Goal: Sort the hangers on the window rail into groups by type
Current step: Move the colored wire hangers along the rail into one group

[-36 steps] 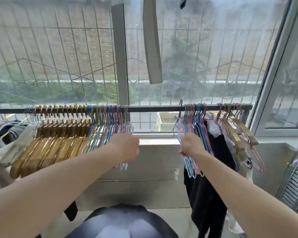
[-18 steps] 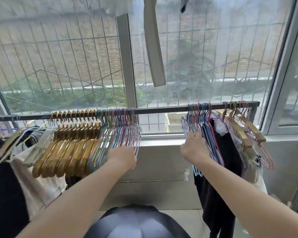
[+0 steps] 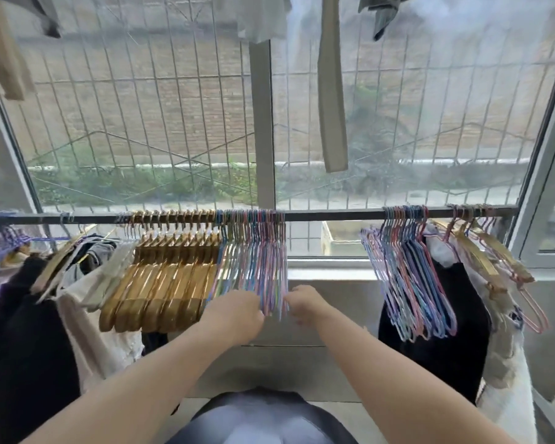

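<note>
Left hand (image 3: 234, 315): curled, gripping lower ends of wire hangers (image 3: 257, 264) at mid-rail.
Right hand (image 3: 303, 304): pinching the same bunch's right edge.
Rail (image 3: 334, 215): gold hangers (image 3: 170, 277) just left.

Person seen from above: both forearms were bare, with no sleeves, watch or rings visible. The left hand (image 3: 234, 315) and right hand (image 3: 305, 304) wore no gloves. Below them, the lap was covered by a dark, smooth garment (image 3: 260, 418) with a pale grey sheen.
</note>
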`<action>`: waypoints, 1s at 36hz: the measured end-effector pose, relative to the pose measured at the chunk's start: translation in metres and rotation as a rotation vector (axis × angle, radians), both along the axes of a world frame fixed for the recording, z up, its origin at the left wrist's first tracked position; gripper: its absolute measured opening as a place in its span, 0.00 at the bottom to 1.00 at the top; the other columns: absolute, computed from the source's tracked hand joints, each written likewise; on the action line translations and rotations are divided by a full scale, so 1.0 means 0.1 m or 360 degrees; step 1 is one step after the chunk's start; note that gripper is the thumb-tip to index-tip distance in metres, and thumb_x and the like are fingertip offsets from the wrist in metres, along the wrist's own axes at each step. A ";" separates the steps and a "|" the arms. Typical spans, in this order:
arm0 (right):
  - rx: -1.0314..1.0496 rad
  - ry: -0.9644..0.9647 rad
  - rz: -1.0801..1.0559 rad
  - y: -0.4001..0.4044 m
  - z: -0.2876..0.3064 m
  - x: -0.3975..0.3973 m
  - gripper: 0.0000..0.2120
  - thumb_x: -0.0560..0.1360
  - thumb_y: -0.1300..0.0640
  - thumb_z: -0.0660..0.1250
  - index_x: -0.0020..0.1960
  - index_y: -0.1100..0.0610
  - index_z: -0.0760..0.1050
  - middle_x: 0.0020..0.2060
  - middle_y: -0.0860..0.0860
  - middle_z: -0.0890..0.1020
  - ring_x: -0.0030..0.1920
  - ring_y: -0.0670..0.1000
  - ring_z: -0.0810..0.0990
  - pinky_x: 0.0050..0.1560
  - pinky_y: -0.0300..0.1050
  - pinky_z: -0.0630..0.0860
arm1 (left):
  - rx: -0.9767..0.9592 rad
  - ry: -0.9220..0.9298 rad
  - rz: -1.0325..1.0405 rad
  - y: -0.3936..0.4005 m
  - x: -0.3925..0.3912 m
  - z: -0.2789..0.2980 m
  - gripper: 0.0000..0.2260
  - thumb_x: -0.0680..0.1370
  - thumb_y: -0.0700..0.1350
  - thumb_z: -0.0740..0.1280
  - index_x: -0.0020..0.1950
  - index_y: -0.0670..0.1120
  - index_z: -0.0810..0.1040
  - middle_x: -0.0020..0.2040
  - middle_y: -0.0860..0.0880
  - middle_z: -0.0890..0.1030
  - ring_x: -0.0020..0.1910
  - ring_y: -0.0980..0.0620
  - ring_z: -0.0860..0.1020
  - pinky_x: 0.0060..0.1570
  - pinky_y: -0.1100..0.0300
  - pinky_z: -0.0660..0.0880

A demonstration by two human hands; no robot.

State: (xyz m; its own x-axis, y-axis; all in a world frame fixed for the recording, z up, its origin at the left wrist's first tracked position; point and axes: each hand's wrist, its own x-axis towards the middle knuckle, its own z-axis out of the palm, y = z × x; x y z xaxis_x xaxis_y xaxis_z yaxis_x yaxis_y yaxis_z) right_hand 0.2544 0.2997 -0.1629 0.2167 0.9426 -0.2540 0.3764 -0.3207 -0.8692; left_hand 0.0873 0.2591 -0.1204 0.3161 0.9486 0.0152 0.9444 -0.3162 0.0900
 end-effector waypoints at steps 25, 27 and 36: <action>0.0924 -0.0664 -0.0656 0.03 0.86 -0.12 0.10 0.77 0.63 0.62 0.55 0.57 0.81 0.50 0.57 0.85 0.50 0.59 0.81 0.46 0.45 0.71 | 0.0044 -0.0225 -0.0108 0.03 -0.82 0.33 0.13 0.84 0.46 0.57 0.43 0.47 0.75 0.39 0.49 0.79 0.35 0.50 0.80 0.35 0.58 0.74; 0.0822 -0.0657 -0.0612 0.18 1.01 -0.03 0.10 0.77 0.62 0.62 0.52 0.57 0.81 0.50 0.57 0.85 0.51 0.59 0.81 0.49 0.46 0.73 | -0.0001 -0.0313 -0.0103 0.05 -0.84 0.35 0.13 0.85 0.48 0.58 0.44 0.47 0.76 0.40 0.49 0.81 0.36 0.50 0.80 0.36 0.57 0.75; 0.0508 -0.0422 -0.0629 -0.14 0.16 0.20 0.10 0.76 0.65 0.59 0.44 0.55 0.78 0.39 0.53 0.80 0.42 0.58 0.80 0.42 0.48 0.75 | -0.0440 -0.0809 -0.0129 -0.26 -0.92 -0.22 0.10 0.84 0.49 0.63 0.45 0.50 0.79 0.37 0.50 0.84 0.33 0.55 0.80 0.38 0.57 0.79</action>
